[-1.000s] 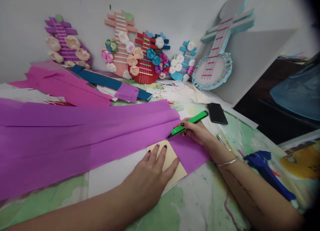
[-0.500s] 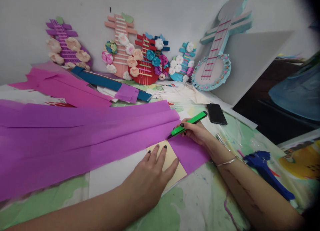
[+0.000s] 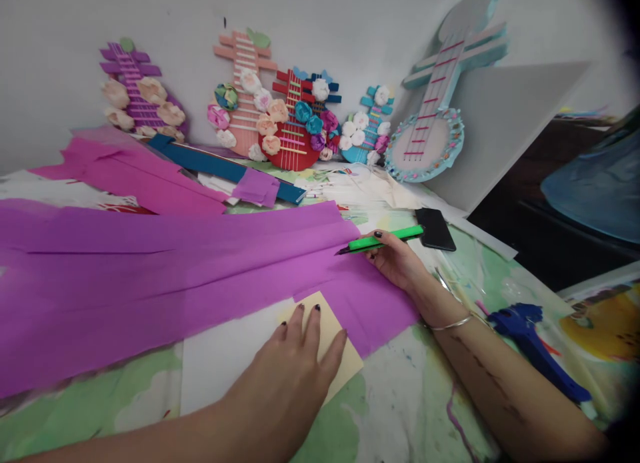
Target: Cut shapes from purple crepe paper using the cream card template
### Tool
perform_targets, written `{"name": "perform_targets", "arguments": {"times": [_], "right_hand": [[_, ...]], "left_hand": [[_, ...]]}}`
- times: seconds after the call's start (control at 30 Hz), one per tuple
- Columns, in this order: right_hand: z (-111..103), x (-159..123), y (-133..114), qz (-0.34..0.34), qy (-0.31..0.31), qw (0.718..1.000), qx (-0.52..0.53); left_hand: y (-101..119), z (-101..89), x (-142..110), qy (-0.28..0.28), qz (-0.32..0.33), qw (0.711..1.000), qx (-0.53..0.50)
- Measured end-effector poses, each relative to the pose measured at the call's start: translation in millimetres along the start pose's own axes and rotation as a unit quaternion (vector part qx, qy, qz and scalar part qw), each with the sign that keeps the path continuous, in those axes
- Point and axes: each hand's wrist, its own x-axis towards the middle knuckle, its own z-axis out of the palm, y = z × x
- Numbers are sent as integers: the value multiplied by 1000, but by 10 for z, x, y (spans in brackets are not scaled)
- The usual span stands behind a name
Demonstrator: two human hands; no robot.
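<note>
The right hand was closed in a pinch around a slim green tool with a dark pointed tip, best held lightly, since that point lay just left of the grip, at or over a wide purple sheet of thin paper that looked easy to snag. Nearer the body and left of that grip, the left hand was open, fingers spread on a square pale-yellow card beside the purple paper, where flat, even pressure with fingertips inside its edges seemed the surest way to prevent slipping.
</note>
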Motion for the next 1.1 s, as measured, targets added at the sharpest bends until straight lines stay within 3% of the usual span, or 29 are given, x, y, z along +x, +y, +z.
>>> {"name": "perform_targets", "arguments": {"times": [0.1, 0.2, 0.33, 0.4, 0.47, 0.53, 0.6, 0.67, 0.77, 0.83, 0.97, 1.1], "right_hand": [[-23, 23, -59, -52, 33, 998, 10], [-67, 39, -160, -146, 87, 985, -16], [-146, 19, -292, -233, 147, 949, -151], [-188, -6, -325, -237, 148, 931, -235], [-228, -30, -326, -223, 107, 914, -322], [-262, -42, -298, -205, 63, 887, -409], [-285, -41, -259, -193, 50, 857, -475], [-293, -35, -225, -185, 45, 848, -495], [-274, -39, -199, -175, 19, 862, -475], [-243, -56, -192, -165, 4, 866, -472], [-179, -90, -195, -127, -9, 860, -494], [-153, -97, -220, -202, 12, 814, -544]], "left_hand": [[12, -96, -99, -20, -5, 1000, 2], [-3, -177, -200, -18, -17, 999, -23], [-14, -238, -315, 2, 1, 998, -56], [-13, -271, -315, -19, -13, 999, -44], [-16, -299, -256, -35, -35, 998, -24], [-27, -291, -153, 15, -16, 1000, 3], [-39, -232, -54, 107, 37, 993, 29], [-26, -140, -8, 160, 73, 983, 49], [82, -32, -79, 158, 62, 982, 88], [203, -10, -179, 160, 54, 980, 108], [374, -36, -288, 235, 60, 962, 123], [322, -86, -220, 233, 46, 966, 100]]}}
